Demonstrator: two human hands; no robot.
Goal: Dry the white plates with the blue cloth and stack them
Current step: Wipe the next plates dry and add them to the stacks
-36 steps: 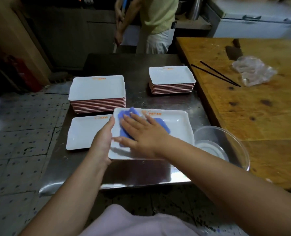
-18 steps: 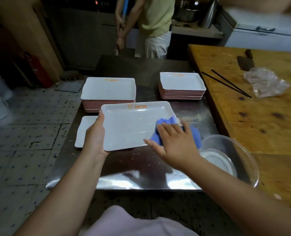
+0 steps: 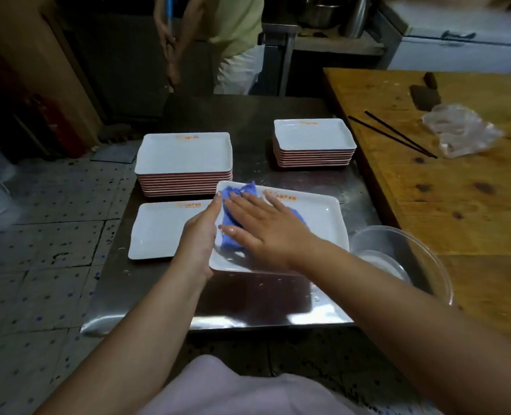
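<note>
A white rectangular plate (image 3: 317, 223) lies near the front of the steel table (image 3: 248, 298). My left hand (image 3: 200, 232) grips its left edge. My right hand (image 3: 266, 229) lies flat with straight fingers on the blue cloth (image 3: 236, 199), pressing it onto the left half of the plate. A single white plate (image 3: 155, 229) lies to the left. Behind it stands a tall stack of large white plates (image 3: 184, 163). A stack of smaller plates (image 3: 314, 142) stands at the back right.
A clear glass bowl (image 3: 404, 259) sits at the table's right front corner. A wooden table (image 3: 457, 187) on the right carries black chopsticks (image 3: 392, 136), a plastic bag (image 3: 460, 130) and a cleaver. A person (image 3: 218, 40) stands behind the steel table holding a pole.
The plate was tilted up half a second ago with the cloth at its right edge. Now it lies lower, and my right hand has swept the cloth to its left half.
</note>
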